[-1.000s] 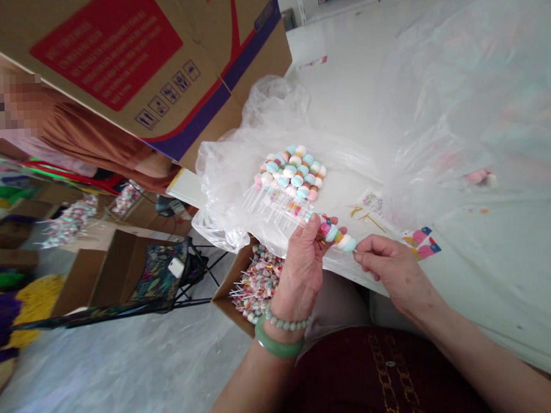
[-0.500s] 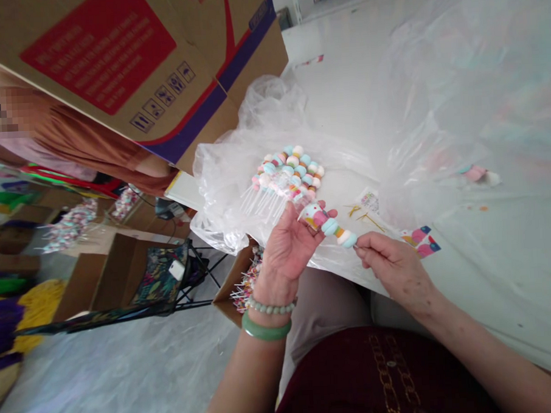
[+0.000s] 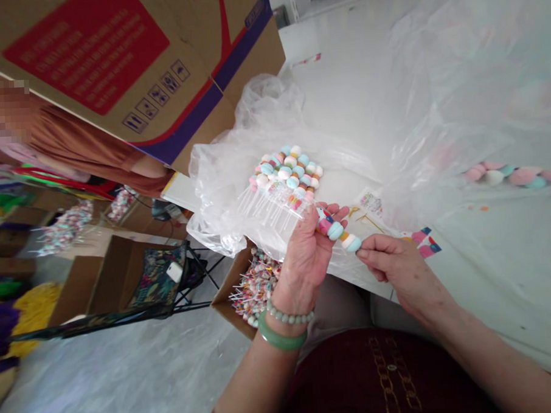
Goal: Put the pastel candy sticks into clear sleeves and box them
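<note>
A marshmallow stick point(image 3: 335, 229) in pale blue, white, orange and pink is stretched between my two hands, with a colourful printed label near its left end. My left hand point(image 3: 310, 246), palm up, cradles the label end between thumb and fingers, the fingertips partly spread. At the other end, my right hand point(image 3: 399, 265) pinches the tip beside the last blue piece; what lies between the fingertips is hidden. Just beyond my left hand, a pile of marshmallow sticks point(image 3: 292, 169) with white handles rests on a clear plastic bag point(image 3: 219, 178).
Yellow twist ties point(image 3: 365, 218) and printed labels point(image 3: 425, 241) lie on the white table point(image 3: 339, 94). A large carton point(image 3: 197, 76) stands back left. Below the edge, an open box point(image 3: 231, 284) holds many sticks. Plastic sheeting point(image 3: 462, 89) covers more at right. Another person's sleeve point(image 3: 81, 145) shows.
My left hand has moved slightly right along the marshmallow stick, covering more of the label end. My right hand still pinches the tip. More of the box below shows.
</note>
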The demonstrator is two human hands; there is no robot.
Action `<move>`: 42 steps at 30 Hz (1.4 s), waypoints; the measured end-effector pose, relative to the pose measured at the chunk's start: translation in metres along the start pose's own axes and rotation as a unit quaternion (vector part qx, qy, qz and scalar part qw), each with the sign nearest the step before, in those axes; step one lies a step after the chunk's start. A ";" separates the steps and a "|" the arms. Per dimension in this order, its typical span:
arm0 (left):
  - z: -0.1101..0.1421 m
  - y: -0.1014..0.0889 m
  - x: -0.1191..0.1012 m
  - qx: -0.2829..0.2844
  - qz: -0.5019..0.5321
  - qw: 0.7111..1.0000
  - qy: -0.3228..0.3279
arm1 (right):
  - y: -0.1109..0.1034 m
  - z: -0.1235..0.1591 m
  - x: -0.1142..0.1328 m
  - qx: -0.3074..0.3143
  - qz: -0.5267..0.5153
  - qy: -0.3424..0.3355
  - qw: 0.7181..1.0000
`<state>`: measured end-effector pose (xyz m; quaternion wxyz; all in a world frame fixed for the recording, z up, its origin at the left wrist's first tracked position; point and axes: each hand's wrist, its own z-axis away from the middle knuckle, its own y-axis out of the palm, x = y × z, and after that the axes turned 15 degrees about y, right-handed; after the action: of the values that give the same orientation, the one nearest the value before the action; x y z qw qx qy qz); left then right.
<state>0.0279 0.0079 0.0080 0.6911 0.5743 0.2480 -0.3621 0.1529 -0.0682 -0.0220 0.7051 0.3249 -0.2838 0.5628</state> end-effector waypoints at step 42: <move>-0.014 0.027 -0.067 -0.049 0.105 0.992 0.040 | 0.021 0.038 0.043 -0.030 0.217 -0.179 0.959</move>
<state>0.0086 0.0377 0.0722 0.7422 0.5767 0.2307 -0.2518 0.1401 -0.0678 0.0376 0.5127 0.3298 -0.4858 0.6264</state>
